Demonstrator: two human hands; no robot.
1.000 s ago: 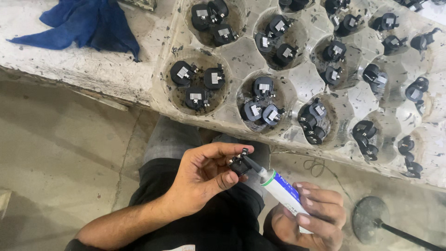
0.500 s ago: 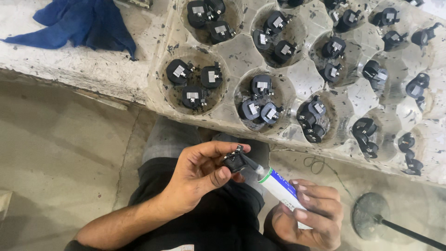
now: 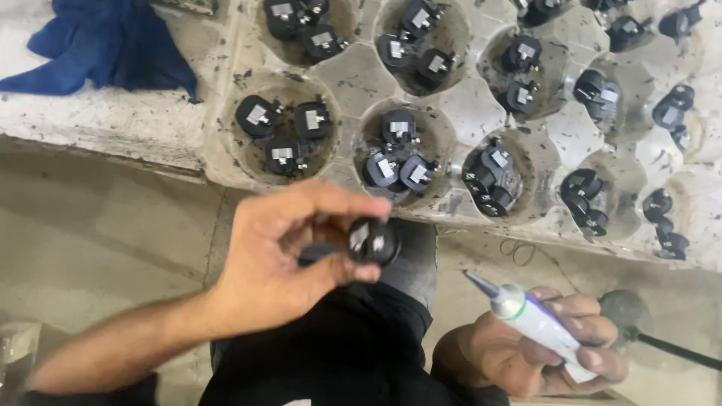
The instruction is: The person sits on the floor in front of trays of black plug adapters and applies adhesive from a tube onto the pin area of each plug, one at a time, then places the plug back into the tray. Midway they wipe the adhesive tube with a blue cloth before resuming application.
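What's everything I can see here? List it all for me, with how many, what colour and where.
moulded tray: one, dirty grey-white, on the bench along the top, with round wells
small black parts: many, black with pale tabs, in twos and threes in the wells
cloth: one, blue, top left on the bench
thin cable: one, black, lower right on the floor
floor: grey concrete, left and below
left hand: holds one black part, centre
right hand: holds a white tube with a grey nozzle, lower right
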